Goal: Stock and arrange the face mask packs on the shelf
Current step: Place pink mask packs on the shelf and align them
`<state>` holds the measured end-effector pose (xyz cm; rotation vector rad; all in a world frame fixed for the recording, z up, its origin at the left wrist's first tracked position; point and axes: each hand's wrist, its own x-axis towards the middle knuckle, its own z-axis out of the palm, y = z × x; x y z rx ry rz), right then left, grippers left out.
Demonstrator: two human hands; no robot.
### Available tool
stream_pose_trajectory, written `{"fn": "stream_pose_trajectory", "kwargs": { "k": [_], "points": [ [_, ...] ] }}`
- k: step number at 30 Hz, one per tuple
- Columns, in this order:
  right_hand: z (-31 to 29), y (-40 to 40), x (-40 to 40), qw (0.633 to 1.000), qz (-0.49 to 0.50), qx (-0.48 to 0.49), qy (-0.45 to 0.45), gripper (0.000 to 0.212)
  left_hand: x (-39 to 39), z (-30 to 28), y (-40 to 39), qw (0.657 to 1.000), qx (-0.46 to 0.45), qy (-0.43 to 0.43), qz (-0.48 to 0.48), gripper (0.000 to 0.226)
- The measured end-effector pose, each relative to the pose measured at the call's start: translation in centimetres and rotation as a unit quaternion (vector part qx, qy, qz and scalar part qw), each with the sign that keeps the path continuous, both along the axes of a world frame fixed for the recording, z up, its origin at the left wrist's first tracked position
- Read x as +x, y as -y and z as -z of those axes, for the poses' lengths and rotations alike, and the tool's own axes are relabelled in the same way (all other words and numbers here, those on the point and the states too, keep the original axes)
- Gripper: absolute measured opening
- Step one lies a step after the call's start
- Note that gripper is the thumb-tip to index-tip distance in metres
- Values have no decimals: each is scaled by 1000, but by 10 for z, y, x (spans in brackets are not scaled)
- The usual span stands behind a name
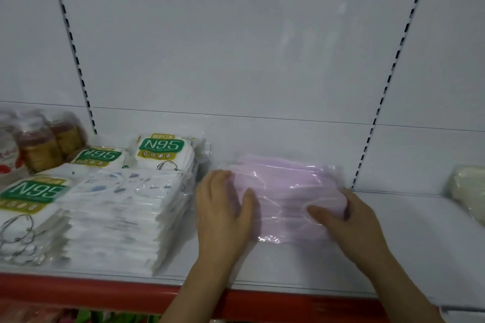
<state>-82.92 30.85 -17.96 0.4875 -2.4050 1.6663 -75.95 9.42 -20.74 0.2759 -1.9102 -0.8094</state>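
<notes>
A clear plastic pack of pink face masks point(283, 191) lies flat on the white shelf point(409, 244), near its middle. My left hand point(223, 210) rests on the pack's left end with fingers straight and flat. My right hand point(349, 220) holds the pack's right end, thumb on top and fingers round the edge. Left of the pink pack stands a stack of white patterned mask packs point(123, 207). N95 mask packs with green labels sit behind that stack point(165, 152) and at the far left front point(29, 199).
Bottles with brown contents point(44, 144) stand at the back left. A cream-coloured pack point(469, 186) lies at the far right on the neighbouring shelf section. Slotted uprights point(388, 81) frame the white back panel. A red strip point(105, 294) runs along the shelf's front edge.
</notes>
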Motion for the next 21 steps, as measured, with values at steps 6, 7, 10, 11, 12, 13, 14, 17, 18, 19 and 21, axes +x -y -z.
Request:
{"fn": "stream_pose_trajectory", "kwargs": {
  "k": [6,7,10,11,12,13,14,17,18,19,21],
  "points": [
    [4,-43,15,999,-54,-6,1,36,-5,-24,-20,923,337,88,164,57],
    [4,-47,18,997,-73,9,6,38,-8,-23,-20,914,361,95,160,43],
    [4,-58,15,991,-120,44,34,43,-13,-21,-20,898,399,111,148,27],
    [4,-59,14,989,-128,48,46,48,-13,-19,-20,897,400,109,155,37],
    [5,-60,12,989,-130,49,51,55,-15,-16,-18,898,398,98,157,47],
    [6,-60,11,990,-123,51,50,63,-17,-15,-18,898,402,90,157,50],
    [7,-61,9,991,-116,53,45,69,-17,-15,-18,898,400,89,161,45],
    [9,-62,7,993,-107,40,41,75,-20,-13,-21,894,400,115,169,37],
    [10,-62,6,993,-103,30,41,71,-20,-12,-25,889,411,104,174,39],
    [9,-61,5,994,-97,19,38,65,-21,-13,-30,885,422,86,179,38],
    [8,-59,6,996,-84,1,24,56,-20,-23,-43,897,405,63,167,33]
  ]
}}
